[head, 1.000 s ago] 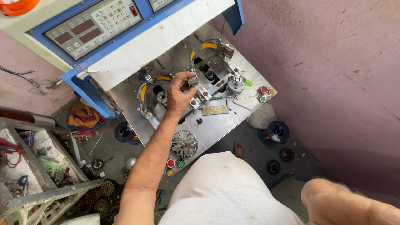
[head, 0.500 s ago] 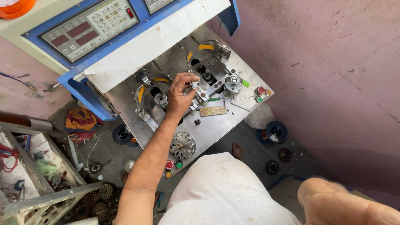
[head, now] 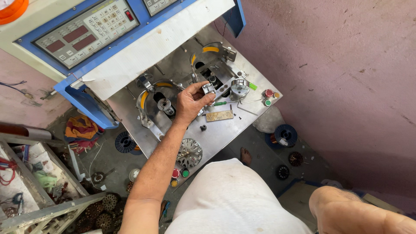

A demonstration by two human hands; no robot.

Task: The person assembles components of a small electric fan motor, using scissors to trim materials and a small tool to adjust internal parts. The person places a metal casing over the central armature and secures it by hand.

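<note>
My left hand [head: 192, 102] reaches over the steel work plate [head: 225, 130] of a winding machine. Its thumb and fingers pinch a small silver metal block [head: 209, 89] mounted between two winding stations. A dark spindle [head: 164, 105] in a yellow-edged guard sits just left of the hand, and a round silver chuck [head: 239, 88] just right of it. A brass plate [head: 219, 115] lies below the fingers. Only a bare stretch of arm or leg [head: 355, 214] shows at the lower right; my right hand is out of view.
A blue and white control panel [head: 86, 32] rises behind the plate. A finned stator [head: 189, 152] and coloured buttons [head: 178, 174] sit at the plate's near edge. Floor: a copper wire spool [head: 279, 135], a bare foot [head: 245, 155], a rack and several stators [head: 104, 212].
My left hand has stayed on the small metal block, shifting only slightly as its fingers work it. The view has drifted a little.
</note>
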